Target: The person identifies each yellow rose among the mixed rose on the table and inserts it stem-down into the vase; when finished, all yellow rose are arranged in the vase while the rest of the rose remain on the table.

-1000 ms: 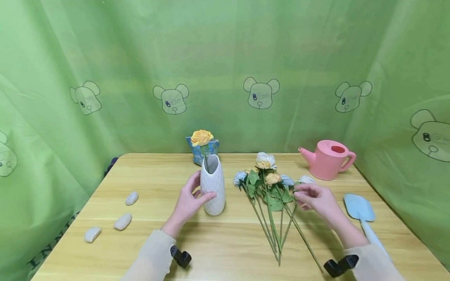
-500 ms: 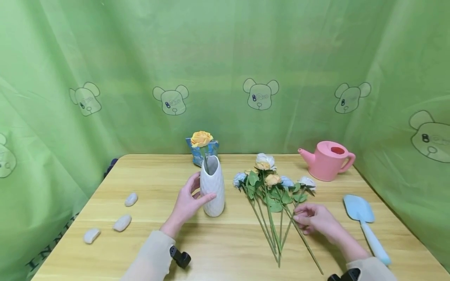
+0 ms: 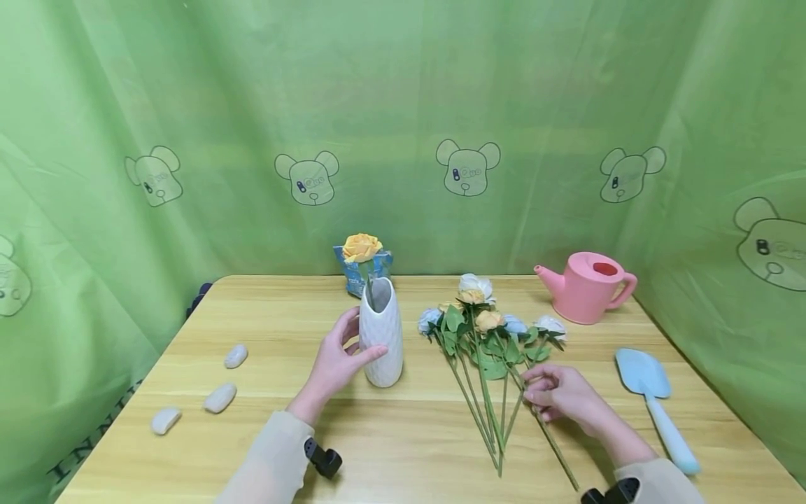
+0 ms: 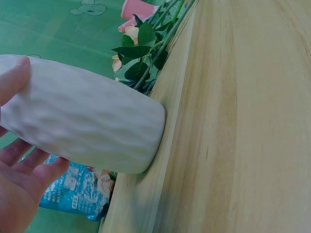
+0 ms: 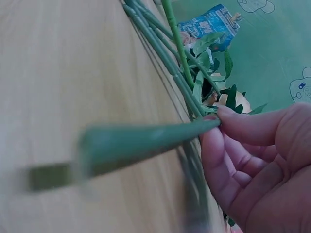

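My left hand (image 3: 335, 358) holds the white textured vase (image 3: 385, 350) around its side, thumb in front. The vase stands upright on the table, and one yellow rose (image 3: 362, 248) rises from its opening. To the right, a bunch of artificial flowers (image 3: 481, 343) in white, pale blue and peach lies with stems toward me. My right hand (image 3: 565, 400) pinches the rightmost flower stem (image 3: 559, 453) between thumb and index finger. In the right wrist view the cut end of this green stem (image 5: 141, 143) points at the camera, large and blurred.
A pink watering can (image 3: 585, 290) stands at the back right, with a light blue toy shovel (image 3: 658, 402) nearer me. Three pale stones (image 3: 220, 398) lie at the left. Behind the vase is a blue packet (image 3: 378, 266). Green curtains (image 3: 403, 105) enclose the table.
My right hand has come back from beside the white flower head to lower down, and its fingers now pinch a stem. My left hand and the vase stay in place.
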A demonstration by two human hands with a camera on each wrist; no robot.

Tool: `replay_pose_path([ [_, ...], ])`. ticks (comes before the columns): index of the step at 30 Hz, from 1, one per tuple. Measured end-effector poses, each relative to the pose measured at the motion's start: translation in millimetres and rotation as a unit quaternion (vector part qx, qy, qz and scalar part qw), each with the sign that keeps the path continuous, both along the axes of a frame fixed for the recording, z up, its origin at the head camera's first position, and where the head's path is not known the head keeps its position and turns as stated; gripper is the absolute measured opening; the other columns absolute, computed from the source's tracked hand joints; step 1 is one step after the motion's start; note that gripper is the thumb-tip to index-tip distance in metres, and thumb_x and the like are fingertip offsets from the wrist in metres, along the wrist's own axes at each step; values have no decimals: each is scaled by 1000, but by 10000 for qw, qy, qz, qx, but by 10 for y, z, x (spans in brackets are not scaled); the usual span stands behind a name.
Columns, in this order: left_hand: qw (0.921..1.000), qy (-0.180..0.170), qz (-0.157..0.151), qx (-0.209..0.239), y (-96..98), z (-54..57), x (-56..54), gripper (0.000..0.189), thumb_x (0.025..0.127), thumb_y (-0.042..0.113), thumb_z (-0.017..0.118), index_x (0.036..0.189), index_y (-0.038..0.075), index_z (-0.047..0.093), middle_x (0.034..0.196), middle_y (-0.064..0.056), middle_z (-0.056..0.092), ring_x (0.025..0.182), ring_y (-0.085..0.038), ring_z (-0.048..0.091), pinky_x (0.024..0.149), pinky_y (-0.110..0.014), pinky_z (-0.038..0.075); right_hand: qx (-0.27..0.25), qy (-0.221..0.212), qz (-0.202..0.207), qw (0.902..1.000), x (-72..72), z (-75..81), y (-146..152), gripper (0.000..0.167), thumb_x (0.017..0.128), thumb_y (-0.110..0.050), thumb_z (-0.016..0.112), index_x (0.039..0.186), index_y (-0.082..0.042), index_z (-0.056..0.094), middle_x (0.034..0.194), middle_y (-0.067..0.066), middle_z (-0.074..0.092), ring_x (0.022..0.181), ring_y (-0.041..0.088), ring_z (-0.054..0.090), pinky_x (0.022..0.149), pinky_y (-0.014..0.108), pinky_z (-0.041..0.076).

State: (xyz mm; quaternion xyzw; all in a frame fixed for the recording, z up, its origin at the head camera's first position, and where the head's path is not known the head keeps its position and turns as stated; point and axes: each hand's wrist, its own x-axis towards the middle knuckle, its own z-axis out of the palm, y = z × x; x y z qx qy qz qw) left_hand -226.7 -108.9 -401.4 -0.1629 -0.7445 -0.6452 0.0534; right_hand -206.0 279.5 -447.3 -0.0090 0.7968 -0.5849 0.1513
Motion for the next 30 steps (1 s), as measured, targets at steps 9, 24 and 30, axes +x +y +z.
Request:
replay_pose_path([
  [9,10000,-21,-17,38,-7,-1,3,69,77,12,76,136,7,40,128,-16,50,119,-29,47,96,-43,43,75,278,-191,9994,-7,67,30,46,83,1,64,124,10,45,97,20,58,68,21,58,57,33,55],
  [24,9999,27,-58,88,-5,8,6,68,78,11,76,136,7,40,128,-17,50,119,-30,47,96,-44,42,95,803,-460,9957,-28,278,32,48,84,-2,64,126,9,44,104,25,55,71,23,60,62,37,56],
  [30,10000,38,-46,65,-9,5,8,69,78,11,76,136,6,40,129,-17,50,120,-29,47,96,-44,42,29,1105,-476,9927,-81,386,-7,49,85,-4,65,127,9,43,98,16,58,74,22,61,65,37,56],
])
